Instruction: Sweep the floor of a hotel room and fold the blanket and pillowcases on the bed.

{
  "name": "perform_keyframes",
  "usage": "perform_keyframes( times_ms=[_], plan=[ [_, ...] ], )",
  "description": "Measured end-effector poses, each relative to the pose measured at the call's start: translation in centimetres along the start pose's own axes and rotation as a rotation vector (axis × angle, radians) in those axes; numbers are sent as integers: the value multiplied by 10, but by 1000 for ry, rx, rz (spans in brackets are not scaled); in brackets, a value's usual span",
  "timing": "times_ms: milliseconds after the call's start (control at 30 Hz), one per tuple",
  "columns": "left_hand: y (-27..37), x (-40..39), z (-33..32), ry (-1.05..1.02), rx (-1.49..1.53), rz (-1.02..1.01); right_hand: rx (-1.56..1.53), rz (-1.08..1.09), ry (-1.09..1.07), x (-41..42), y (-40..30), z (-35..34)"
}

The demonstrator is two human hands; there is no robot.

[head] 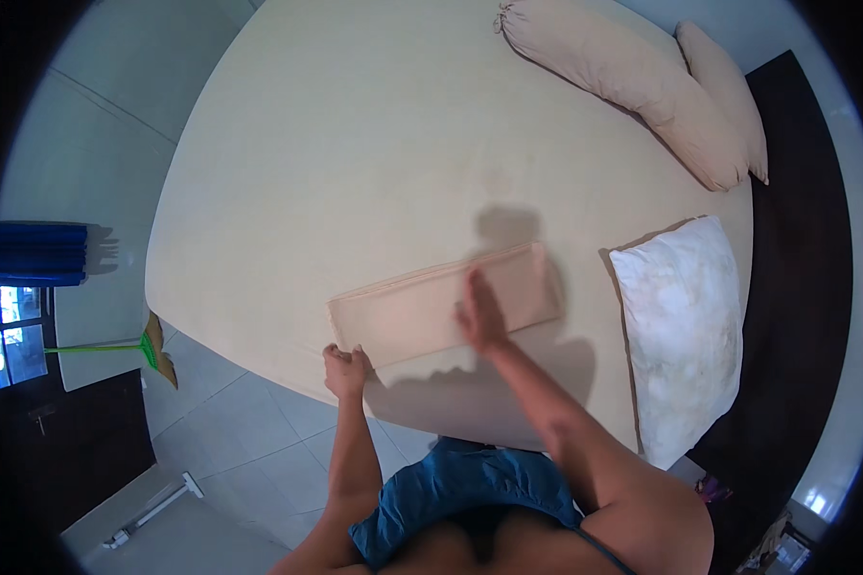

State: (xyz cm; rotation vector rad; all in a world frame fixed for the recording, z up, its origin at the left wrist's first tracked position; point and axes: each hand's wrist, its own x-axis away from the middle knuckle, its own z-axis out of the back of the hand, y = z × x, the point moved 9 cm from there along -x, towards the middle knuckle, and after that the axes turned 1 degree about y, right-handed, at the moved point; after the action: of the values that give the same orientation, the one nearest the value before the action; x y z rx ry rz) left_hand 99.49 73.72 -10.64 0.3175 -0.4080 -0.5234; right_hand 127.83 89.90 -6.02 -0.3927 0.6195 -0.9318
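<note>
A folded beige cloth [417, 316], perhaps a pillowcase, lies as a long rectangle on the near side of a bed with a cream sheet [331, 165]. My left hand [346, 370] pinches its near left corner, thumb and fingers closed on the fabric. My right hand [483, 313] is over the right half of the cloth, flat and tilted on its edge, with fingers stretched out and slightly blurred. Whether it presses on the fabric cannot be made out. A stained white pillow [679, 334] without a cover rests to the right of the cloth.
A beige bolster [618, 93] and a beige pillow [723, 93] lie at the far right, by the dark headboard [798, 215]. At the left, a green-handled broom [151, 350] leans near a dark door [101, 438]. A white long-handled tool [154, 512] is at lower left, above the tiled floor [259, 431].
</note>
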Motion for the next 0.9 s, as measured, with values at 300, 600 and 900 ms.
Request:
perform_keyframes(
  times_ms=[300,600,900],
  plan=[
    [90,25,3,-213,625,-345,-563,-431,-282,-18,-2,-46],
    [258,191,-4,-347,445,-1078,-798,-813,-262,-5,67,64],
    [229,173,-86,-379,-59,-915,-621,-750,-117,18,182,91]
  ],
)
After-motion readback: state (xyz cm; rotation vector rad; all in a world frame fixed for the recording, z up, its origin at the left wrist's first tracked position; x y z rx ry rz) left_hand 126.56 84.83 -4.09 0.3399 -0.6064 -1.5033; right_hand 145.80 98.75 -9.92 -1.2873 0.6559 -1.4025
